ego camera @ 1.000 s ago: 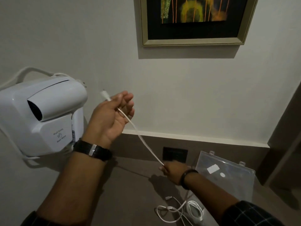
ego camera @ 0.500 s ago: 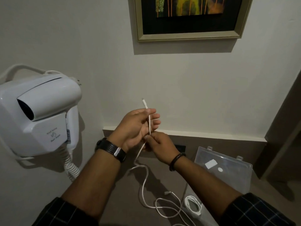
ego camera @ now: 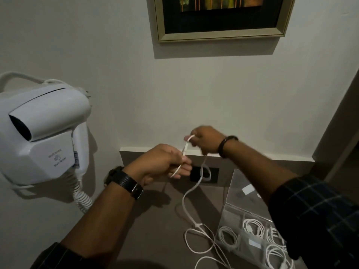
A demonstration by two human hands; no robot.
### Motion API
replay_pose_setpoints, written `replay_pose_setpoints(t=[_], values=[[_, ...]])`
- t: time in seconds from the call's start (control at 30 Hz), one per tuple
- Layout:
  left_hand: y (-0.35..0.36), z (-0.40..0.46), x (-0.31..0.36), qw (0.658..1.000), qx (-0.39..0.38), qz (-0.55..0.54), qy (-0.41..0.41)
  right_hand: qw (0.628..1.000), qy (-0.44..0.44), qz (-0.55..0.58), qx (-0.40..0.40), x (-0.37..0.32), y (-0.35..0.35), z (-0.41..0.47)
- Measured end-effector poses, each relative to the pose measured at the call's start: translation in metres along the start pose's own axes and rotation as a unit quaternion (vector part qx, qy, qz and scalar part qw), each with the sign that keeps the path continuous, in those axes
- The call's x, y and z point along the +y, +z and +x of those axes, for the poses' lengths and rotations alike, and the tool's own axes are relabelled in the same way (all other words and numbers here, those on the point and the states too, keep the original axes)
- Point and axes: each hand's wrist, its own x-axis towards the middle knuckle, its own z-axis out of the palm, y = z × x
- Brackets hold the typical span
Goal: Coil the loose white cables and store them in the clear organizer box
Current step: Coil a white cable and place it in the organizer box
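A loose white cable (ego camera: 186, 202) runs from both hands down to the brown counter, where it lies in loose loops. My left hand (ego camera: 165, 162) is closed around the cable near its plug end. My right hand (ego camera: 206, 139), higher and to the right, pinches a bend of the same cable, so a short stretch spans the two hands. The clear organizer box (ego camera: 231, 208) stands open at the lower right, lid leaning back. Several coiled white cables (ego camera: 252, 227) lie in its compartments. My right forearm hides part of the box.
A white wall-mounted hair dryer (ego camera: 40, 136) with a curly cord hangs at the left. A framed picture (ego camera: 219, 18) is on the wall above. A dark socket plate (ego camera: 204, 174) sits at the back of the counter behind the hands.
My right hand has lifted up and to the right, drawing a loop of cable away from my left hand. My left hand has dropped lower. The view has tilted down, showing the box's contents.
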Motion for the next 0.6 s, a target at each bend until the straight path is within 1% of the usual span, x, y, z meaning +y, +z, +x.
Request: replay_pose_setpoints(t=[0.03,0.07,0.1,0.17,0.2,0.23,0.27,0.33,0.37,0.47,0.6], values=[[-0.002,0.003,-0.003,0.999,0.035,0.012,-0.015,1.000,0.022,0.000,0.004,-0.002,-0.011,0.003],[-0.004,0.007,-0.005,0.997,0.078,-0.010,-0.017,0.999,0.037,0.002,0.011,-0.005,-0.017,0.004],[-0.005,0.011,-0.005,0.991,0.122,-0.056,-0.010,0.999,0.041,0.012,0.019,-0.012,-0.019,0.003],[-0.008,0.018,0.001,0.974,0.191,-0.121,0.016,0.998,0.015,0.050,0.023,-0.029,-0.008,-0.008],[-0.008,0.019,0.005,0.966,0.212,-0.142,0.027,0.998,-0.015,0.066,0.020,-0.040,0.003,-0.017],[-0.009,0.020,0.010,0.960,0.215,-0.174,0.037,0.995,-0.044,0.084,0.016,-0.047,0.017,-0.026],[-0.010,0.021,0.015,0.954,0.200,-0.220,0.039,0.992,-0.064,0.106,0.013,-0.051,0.033,-0.036],[-0.010,0.017,0.026,0.939,0.139,-0.313,0.030,0.988,-0.083,0.130,0.006,-0.052,0.062,-0.055],[-0.011,0.014,0.032,0.937,0.114,-0.328,0.027,0.988,-0.096,0.119,-0.003,-0.049,0.075,-0.061],[-0.007,0.003,0.043,0.959,0.065,-0.272,0.042,0.991,-0.130,0.024,-0.031,-0.036,0.092,-0.063],[0.000,-0.009,0.043,0.986,0.006,-0.154,0.070,0.986,-0.100,-0.125,-0.041,-0.002,0.055,-0.022]])
